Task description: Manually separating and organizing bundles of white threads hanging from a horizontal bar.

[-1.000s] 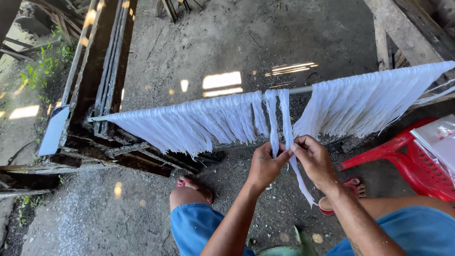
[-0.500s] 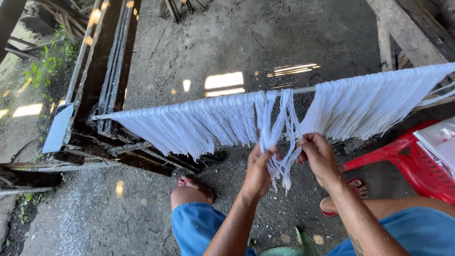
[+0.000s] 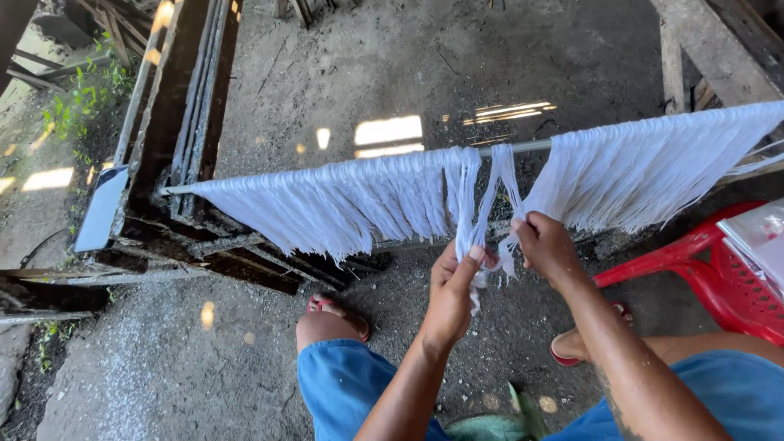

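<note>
Grip: left hand [image 3: 452,292] and right hand [image 3: 543,245] pinch 1 separated bundle of white strands [image 3: 487,214]
Change: hands sit higher than 1 s ago, bundle bunched
Place: below horizontal rod [image 3: 523,147]
Beside rod: red plastic chair [image 3: 719,278]

The threads [image 3: 359,200] across the middle of the frame are plain white, faintly bluish in shadow; the rod [image 3: 523,148] showing between them is pale grey; the chair [image 3: 719,273] at the right edge is bright red; the shorts [image 3: 343,384] along the bottom are blue; the sandals [image 3: 335,309] are red-pink; the ground [image 3: 392,65] is dull grey with yellow-white sun patches; the timber [image 3: 175,98] at upper left is dark brown; leaves [image 3: 82,94] there are green.
</note>
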